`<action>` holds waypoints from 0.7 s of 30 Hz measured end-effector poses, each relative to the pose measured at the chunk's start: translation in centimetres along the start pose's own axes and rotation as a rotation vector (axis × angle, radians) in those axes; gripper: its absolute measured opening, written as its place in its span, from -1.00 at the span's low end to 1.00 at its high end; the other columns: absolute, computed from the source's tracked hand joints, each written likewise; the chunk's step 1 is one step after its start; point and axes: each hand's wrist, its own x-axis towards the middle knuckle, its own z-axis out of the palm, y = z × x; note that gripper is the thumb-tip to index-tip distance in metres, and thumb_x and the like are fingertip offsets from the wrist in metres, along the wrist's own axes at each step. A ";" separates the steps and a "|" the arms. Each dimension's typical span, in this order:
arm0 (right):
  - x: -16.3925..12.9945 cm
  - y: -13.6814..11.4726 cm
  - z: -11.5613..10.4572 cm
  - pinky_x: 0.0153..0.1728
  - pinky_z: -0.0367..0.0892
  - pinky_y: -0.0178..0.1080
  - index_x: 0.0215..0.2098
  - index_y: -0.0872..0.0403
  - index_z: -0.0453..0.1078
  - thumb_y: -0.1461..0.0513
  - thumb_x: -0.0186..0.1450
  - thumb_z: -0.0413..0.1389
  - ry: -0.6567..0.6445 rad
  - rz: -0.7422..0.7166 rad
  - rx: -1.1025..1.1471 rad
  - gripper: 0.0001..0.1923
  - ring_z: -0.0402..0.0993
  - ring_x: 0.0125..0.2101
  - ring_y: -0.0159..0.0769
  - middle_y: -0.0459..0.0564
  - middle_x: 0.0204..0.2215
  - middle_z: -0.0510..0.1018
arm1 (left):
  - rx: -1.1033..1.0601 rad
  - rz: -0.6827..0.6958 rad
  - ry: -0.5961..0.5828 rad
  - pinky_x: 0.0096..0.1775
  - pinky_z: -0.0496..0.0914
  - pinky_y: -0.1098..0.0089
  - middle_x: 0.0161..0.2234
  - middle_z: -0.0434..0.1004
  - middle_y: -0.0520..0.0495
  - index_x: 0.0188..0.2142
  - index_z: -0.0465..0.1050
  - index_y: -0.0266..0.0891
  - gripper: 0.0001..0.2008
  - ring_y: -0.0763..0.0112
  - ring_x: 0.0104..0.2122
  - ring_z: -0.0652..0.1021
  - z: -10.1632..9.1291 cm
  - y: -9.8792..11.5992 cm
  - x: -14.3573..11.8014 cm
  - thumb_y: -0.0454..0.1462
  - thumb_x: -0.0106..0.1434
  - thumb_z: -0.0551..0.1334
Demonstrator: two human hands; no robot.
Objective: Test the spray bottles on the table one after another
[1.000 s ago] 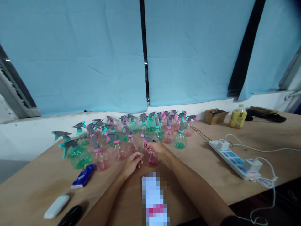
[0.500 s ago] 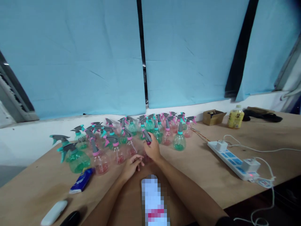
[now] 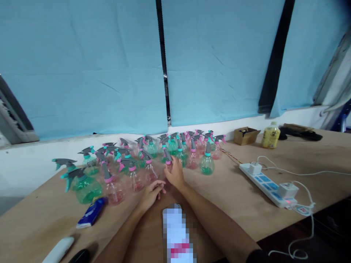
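Observation:
My right hand [image 3: 174,175] is wrapped around a pink spray bottle [image 3: 168,160] at the front of a crowd of several small spray bottles [image 3: 175,146] on the wooden table [image 3: 233,190]. Only the bottle's grey trigger head and pink collar show above my fingers. My left hand [image 3: 151,193] rests on the table just left of it, fingers loosely curled, holding nothing. Pink bottles [image 3: 134,175] and a green bottle [image 3: 83,184] stand to the left.
A white power strip [image 3: 267,184] with plugged chargers and cables lies at right. A cardboard box [image 3: 245,135] and yellow drink bottle [image 3: 270,135] stand at the back right. A blue packet [image 3: 91,215], a white object [image 3: 57,250] and a black object [image 3: 79,256] lie front left.
My right hand has pushed the pink spray bottle away from me, into the group of bottles. My left hand stayed nearly still on the table.

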 end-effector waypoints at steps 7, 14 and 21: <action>1.0 0.2 1.3 -0.06 0.22 -0.06 -0.05 0.10 0.36 -0.01 0.25 0.14 -0.125 0.167 -0.155 -0.56 0.31 -0.09 0.00 0.17 -0.12 0.45 | 0.046 -0.016 0.000 -0.57 0.10 0.50 -0.52 0.47 0.05 -0.17 0.46 -0.26 -0.62 0.56 -0.66 0.25 0.0 0.3 -0.2 -0.01 0.24 0.13; 1.7 0.2 3.1 0.00 0.18 -0.03 0.01 0.11 0.33 0.03 0.21 0.19 -0.119 0.266 -0.118 -0.52 0.27 -0.01 0.03 0.19 -0.05 0.40 | 0.065 -0.018 0.011 -0.57 0.07 0.50 -0.53 0.46 0.06 -0.20 0.45 -0.25 -0.63 0.56 -0.66 0.22 0.1 0.0 -0.1 -0.01 0.24 0.13; 1.9 1.0 2.8 0.03 0.17 -0.02 0.05 0.10 0.27 0.16 0.13 0.18 -0.221 0.293 -0.011 -0.48 0.26 -0.01 -0.03 0.15 -0.07 0.39 | 0.087 -0.019 0.001 -0.56 0.09 0.50 -0.53 0.46 0.05 -0.21 0.46 -0.26 -0.62 0.55 -0.66 0.25 0.2 0.6 -0.3 0.00 0.23 0.13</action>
